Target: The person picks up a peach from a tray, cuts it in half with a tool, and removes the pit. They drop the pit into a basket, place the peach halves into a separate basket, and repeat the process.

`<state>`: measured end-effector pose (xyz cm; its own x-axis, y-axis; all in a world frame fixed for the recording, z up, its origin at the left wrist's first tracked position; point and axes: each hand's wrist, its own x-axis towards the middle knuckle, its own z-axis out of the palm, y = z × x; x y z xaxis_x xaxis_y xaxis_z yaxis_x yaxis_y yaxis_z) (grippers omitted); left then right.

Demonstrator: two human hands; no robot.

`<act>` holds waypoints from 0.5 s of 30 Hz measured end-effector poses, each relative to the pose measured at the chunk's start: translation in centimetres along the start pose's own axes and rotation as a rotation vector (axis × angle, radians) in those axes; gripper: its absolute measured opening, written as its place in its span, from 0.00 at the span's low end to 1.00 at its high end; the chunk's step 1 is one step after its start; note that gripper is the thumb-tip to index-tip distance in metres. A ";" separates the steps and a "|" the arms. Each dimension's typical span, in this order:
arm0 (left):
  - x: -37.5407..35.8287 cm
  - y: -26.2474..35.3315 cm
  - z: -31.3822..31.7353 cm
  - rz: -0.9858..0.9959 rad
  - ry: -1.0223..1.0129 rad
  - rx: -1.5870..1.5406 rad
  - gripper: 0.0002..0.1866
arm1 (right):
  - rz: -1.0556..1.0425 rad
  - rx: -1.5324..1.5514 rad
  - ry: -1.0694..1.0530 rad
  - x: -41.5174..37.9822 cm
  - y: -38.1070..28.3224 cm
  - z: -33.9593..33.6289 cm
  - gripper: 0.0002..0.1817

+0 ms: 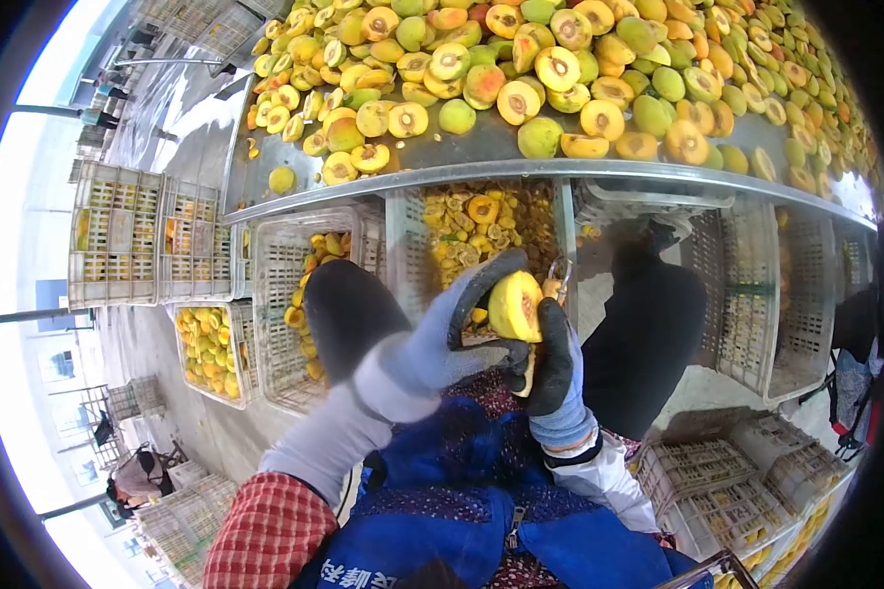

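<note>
My left hand point(440, 339), in a grey-blue glove with dark fingertips, is wrapped round a yellow peach half point(513, 306). Its cut face, with a brownish centre, is turned toward my right hand point(557, 368). That hand, gloved the same way, closes on a pitting tool point(559, 273), whose curved metal end sticks up above the fingers. A tan bit of handle shows below, between the hands. The right fingertips sit right at the peach's edge. Under both hands, between the knees, is a bin of peach scraps point(467, 224).
Many halved peaches point(550, 69) cover a metal table point(413, 162) ahead. A crate point(309, 304) with peaches stands left of the knees, another crate point(756, 294) right. Stacked crates point(118, 236) rise farther left; more crates point(737, 481) sit at lower right.
</note>
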<state>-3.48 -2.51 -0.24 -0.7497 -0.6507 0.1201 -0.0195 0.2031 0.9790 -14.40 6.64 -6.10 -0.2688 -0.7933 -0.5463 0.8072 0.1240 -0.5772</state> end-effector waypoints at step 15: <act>-3.3 2.2 2.3 -0.206 0.373 -0.660 0.34 | -0.713 -1.208 -0.313 -5.3 -3.7 1.8 0.16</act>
<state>-2.53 1.75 1.14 -0.4995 -0.8547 -0.1412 0.3508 -0.3486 0.8691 -15.06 9.30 0.04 -0.1662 -0.9768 0.1354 -0.4226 -0.0536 -0.9047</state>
